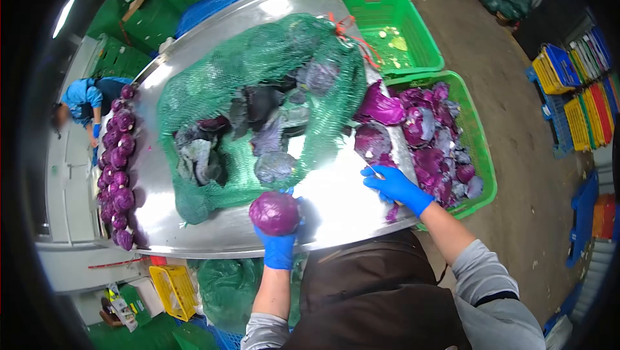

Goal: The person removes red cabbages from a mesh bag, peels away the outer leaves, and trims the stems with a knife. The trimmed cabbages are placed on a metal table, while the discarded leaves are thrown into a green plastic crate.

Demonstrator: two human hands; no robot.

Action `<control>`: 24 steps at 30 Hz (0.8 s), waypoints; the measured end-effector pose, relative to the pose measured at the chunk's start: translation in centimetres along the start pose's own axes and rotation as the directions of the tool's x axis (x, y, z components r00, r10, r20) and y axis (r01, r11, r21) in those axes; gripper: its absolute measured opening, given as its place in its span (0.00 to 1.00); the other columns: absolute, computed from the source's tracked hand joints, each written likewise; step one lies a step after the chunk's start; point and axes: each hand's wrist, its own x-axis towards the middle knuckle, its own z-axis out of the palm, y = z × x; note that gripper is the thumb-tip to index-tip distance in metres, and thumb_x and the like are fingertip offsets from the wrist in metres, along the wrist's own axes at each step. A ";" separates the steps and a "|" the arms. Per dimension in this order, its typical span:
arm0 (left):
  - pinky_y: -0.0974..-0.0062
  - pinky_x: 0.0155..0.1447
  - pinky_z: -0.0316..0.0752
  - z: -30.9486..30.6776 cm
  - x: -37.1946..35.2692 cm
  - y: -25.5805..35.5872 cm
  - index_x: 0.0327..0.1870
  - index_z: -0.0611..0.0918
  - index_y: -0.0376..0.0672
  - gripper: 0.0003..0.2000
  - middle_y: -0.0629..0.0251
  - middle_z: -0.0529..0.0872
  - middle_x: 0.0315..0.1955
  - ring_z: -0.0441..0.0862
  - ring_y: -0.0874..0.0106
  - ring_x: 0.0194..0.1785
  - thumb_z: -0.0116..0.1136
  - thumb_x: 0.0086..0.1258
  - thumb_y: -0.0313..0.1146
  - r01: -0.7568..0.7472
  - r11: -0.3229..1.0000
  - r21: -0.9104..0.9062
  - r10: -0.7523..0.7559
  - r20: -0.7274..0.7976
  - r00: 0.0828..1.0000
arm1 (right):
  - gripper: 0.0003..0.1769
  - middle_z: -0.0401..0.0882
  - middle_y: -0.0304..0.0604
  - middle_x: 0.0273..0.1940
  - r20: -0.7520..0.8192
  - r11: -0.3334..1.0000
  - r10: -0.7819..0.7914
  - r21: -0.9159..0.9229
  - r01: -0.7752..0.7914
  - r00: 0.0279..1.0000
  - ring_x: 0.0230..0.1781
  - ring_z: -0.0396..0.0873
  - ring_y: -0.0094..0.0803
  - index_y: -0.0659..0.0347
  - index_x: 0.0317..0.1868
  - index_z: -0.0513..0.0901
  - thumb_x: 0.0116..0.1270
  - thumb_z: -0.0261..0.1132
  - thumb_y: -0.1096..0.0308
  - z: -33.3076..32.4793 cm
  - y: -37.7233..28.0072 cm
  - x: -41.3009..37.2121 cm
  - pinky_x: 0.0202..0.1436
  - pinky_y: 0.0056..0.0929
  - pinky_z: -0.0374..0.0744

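Note:
A round red cabbage (274, 213) rests in my left hand (278, 247), blue-gloved, at the table's near edge. My right hand (395, 188), also gloved in blue, is closed around a knife (369, 166) whose thin blade points up and left; its handle is hidden by the fingers. Just beyond the blade sits another red cabbage (372, 141), beside a loose purple leaf (382, 106). A green mesh sack (252, 53) lies opened across the steel table (329, 205), with several cabbages and dark outer leaves inside.
At the right edge stands a green crate (485, 156) full of purple leaves; behind it another green crate (410, 11) holds a few scraps. Several trimmed cabbages (121, 156) line the left edge, where a person in blue (84, 99) bends over. A yellow crate (173, 292) stands below.

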 end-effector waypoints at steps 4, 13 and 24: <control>0.54 0.54 0.72 -7.0 -2.0 8.9 0.58 0.70 0.44 0.23 0.55 0.76 0.55 0.75 0.58 0.56 0.37 0.69 0.49 -0.406 0.825 0.393 0.478 -0.100 0.873 | 0.23 0.72 0.32 0.23 -0.255 0.929 0.014 0.360 0.081 0.967 0.11 0.64 0.19 0.53 0.55 0.75 0.57 0.66 0.66 -2.0 1.0 2.1 0.11 0.21 0.62; 0.48 0.72 0.51 -14.4 -4.0 28.5 0.69 0.56 0.39 0.34 0.47 0.59 0.66 0.54 0.53 0.71 0.48 0.68 0.48 -0.754 0.528 -0.390 0.603 -0.454 0.656 | 0.15 0.81 0.42 0.29 -0.522 0.896 -0.114 0.313 0.314 0.846 0.08 0.65 0.19 0.58 0.51 0.77 0.66 0.59 0.62 -3.0 1.0 2.5 0.08 0.22 0.64; 0.77 0.54 0.73 12.6 18.9 11.9 0.49 0.80 0.34 0.13 0.58 0.83 0.46 0.81 0.70 0.47 0.54 0.64 0.28 -0.445 0.515 0.732 0.116 0.455 0.883 | 0.12 0.78 0.40 0.22 -0.596 0.905 -0.052 0.311 0.290 0.801 0.08 0.62 0.19 0.55 0.45 0.81 0.65 0.61 0.61 -1.1 2.3 2.4 0.09 0.20 0.60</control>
